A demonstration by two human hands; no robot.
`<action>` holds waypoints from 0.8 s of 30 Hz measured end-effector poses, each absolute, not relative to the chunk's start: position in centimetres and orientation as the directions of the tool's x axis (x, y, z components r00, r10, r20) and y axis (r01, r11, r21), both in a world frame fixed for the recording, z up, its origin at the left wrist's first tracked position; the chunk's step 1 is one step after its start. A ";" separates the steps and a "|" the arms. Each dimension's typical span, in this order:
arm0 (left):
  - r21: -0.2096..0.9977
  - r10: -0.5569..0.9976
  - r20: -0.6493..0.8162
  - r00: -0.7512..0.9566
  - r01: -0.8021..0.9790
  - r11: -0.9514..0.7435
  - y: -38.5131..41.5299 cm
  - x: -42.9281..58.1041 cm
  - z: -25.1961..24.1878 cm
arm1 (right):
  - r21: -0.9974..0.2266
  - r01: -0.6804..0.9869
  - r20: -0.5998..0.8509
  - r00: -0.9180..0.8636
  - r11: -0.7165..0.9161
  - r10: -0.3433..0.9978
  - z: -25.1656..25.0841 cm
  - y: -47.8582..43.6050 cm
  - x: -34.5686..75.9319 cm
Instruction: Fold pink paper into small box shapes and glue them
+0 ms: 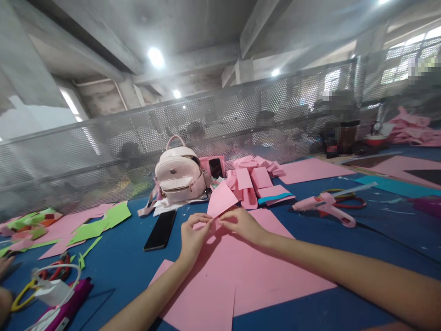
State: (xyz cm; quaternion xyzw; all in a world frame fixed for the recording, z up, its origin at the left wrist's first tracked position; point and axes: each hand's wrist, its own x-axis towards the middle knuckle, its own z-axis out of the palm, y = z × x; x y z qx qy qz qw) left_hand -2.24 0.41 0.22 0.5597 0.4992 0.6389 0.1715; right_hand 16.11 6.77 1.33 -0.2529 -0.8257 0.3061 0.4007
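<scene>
Between my two hands is a small piece of pink paper, tilted up off the table. My left hand pinches its lower left edge with thumb and fingers. Close beside it, my right hand pinches the same piece at the lower right. Beneath them, larger pink sheets lie flat and overlap on the blue table. Just beyond is a heap of folded pink paper pieces, with a blue strip on one.
A pink glue gun with a trailing cord lies right, beside scissors. A black phone and a pale pink backpack stand left of centre. Far left are green paper, a purple power strip and another person's hand.
</scene>
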 end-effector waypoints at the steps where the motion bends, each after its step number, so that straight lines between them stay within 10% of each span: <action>1: 0.824 0.777 0.550 -0.305 0.349 -0.446 0.3 -2.2 0.3 | -0.754 0.162 0.469 -0.545 0.636 0.695 0.9 6.8 15.9; 12: 0.844 0.850 0.492 -0.189 0.341 -0.414 -0.5 -1.5 0.6 | -0.951 -0.010 0.271 -0.512 0.310 0.815 -0.7 7.1 15.3; 24: 0.721 0.816 0.576 -0.040 0.496 -0.484 -0.3 -1.8 1.2 | -0.939 -0.030 0.306 -0.529 0.343 0.792 -0.4 6.3 15.4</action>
